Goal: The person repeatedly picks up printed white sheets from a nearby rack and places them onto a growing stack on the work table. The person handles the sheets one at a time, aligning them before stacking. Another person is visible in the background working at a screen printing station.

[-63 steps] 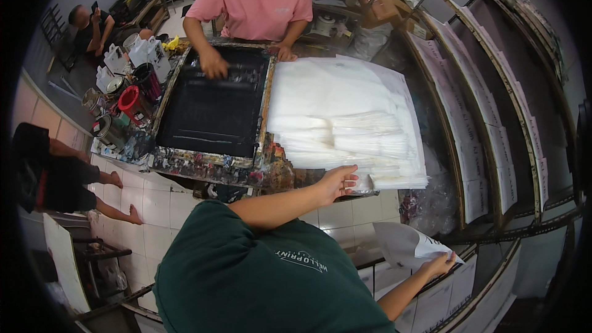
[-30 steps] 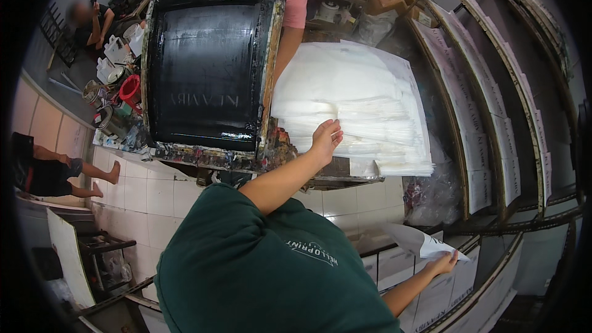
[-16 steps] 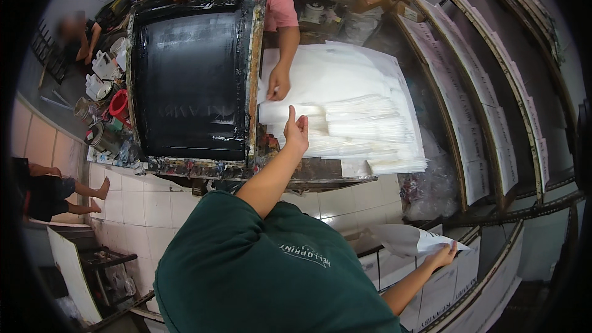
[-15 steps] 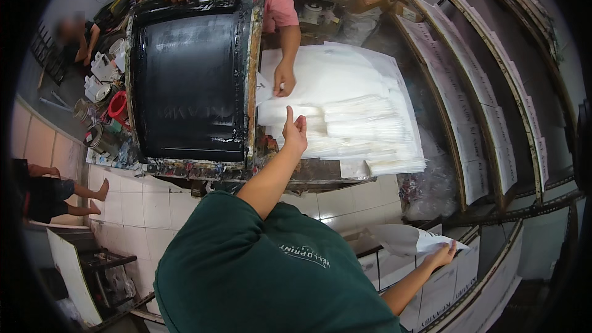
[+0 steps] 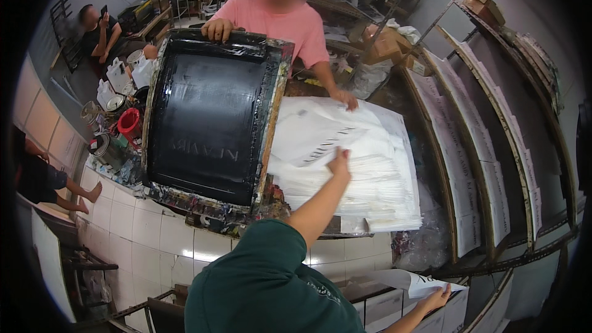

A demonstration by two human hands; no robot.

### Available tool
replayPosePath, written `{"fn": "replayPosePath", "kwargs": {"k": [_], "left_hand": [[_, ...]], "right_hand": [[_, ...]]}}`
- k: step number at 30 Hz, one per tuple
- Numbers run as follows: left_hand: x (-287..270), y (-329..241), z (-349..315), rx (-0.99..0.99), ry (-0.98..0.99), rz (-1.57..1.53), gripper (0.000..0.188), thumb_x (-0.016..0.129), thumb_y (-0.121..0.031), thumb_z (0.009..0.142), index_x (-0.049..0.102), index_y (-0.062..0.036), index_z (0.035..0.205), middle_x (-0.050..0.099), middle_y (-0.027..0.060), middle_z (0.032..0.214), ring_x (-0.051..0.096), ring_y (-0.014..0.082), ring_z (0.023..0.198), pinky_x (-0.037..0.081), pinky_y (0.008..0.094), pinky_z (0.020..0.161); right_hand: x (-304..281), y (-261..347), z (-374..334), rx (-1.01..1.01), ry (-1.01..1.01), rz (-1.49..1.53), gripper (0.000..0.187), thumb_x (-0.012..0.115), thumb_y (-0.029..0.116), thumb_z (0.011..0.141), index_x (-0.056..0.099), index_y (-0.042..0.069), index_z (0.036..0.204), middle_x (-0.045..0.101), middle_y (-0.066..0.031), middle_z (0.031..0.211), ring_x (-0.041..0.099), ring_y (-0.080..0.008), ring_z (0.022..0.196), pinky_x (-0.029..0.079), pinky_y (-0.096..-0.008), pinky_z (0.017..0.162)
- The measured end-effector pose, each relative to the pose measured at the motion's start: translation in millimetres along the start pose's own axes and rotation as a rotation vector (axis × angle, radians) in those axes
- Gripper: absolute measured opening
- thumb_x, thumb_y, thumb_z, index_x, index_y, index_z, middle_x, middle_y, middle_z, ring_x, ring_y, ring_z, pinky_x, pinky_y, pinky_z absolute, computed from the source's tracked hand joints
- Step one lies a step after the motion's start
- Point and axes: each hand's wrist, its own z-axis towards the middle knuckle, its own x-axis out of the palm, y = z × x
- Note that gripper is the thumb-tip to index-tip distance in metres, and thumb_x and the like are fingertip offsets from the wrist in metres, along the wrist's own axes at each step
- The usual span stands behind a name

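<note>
Left grip stretches forward; right grip pinches, out rightward.

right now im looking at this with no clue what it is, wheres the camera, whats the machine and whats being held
There is no robot: these are a person's two bare hands. The view comes from a wide fisheye camera worn on the head, looking down, so straight edges bend near the rim. The left hand is at a printed sheet on or just above a stack of white sheets; blur hides whether it grips. The right hand, out to the side, holds a curled sheet with dark lettering. Left of the stack is a dark framed screen, with a co-worker's hand on its upper edge. A red container stands left of that.
</note>
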Motion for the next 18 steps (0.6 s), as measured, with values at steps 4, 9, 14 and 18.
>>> {"fn": "replayPosePath", "kwargs": {"k": [4, 9, 14, 18], "left_hand": [[33.3, 33.1, -93.4, -0.21, 0.209, 0.126, 0.041, 0.054, -0.036, 0.088, 0.058, 0.0049, 0.08, 0.061, 0.0105, 0.082, 0.062, 0.0155, 0.075, 0.052, 0.0234, 0.072], [48.1, 45.8, -207.8, -0.515, 0.536, 0.227, 0.051, 0.042, -0.042, 0.092, 0.052, 0.0042, 0.11, 0.058, 0.0086, 0.106, 0.057, 0.0145, 0.093, 0.043, 0.0247, 0.088], [63.6, 51.8, -280.0, -0.721, 0.666, 0.202, 0.048, 0.039, -0.04, 0.093, 0.046, 0.0006, 0.117, 0.054, 0.0088, 0.112, 0.055, 0.0129, 0.092, 0.045, 0.0252, 0.086], [68.4, 63.9, -320.4, -0.844, 0.7, 0.219, 0.047, 0.038, -0.039, 0.094, 0.044, -0.0002, 0.119, 0.051, 0.0076, 0.115, 0.053, 0.0125, 0.094, 0.045, 0.0259, 0.086]], "right_hand": [[-8.1, -17.7, 15.0, -0.119, -0.035, -0.009, 0.039, 0.043, -0.004, 0.076, 0.055, 0.004, 0.112, 0.048, -0.002, 0.082, 0.045, -0.0115, 0.066, 0.04, -0.024, 0.06], [-39.0, -5.3, 30.4, -0.098, -0.013, -0.022, 0.035, 0.046, 0.001, 0.079, 0.056, 0.006, 0.112, 0.051, -0.0031, 0.083, 0.046, -0.0118, 0.066, 0.041, -0.0247, 0.06], [-85.1, 49.4, -3.7, 0.033, -0.095, -0.005, 0.034, 0.049, 0.009, 0.081, 0.056, 0.003, 0.114, 0.055, -0.0073, 0.096, 0.05, -0.0146, 0.076, 0.042, -0.0264, 0.067], [-111.3, 83.9, -40.5, -0.028, -0.123, -0.231, 0.045, 0.06, 0.016, 0.078, 0.052, -0.004, 0.117, 0.053, -0.0183, 0.113, 0.051, -0.0263, 0.095, 0.042, -0.0367, 0.081]]}}
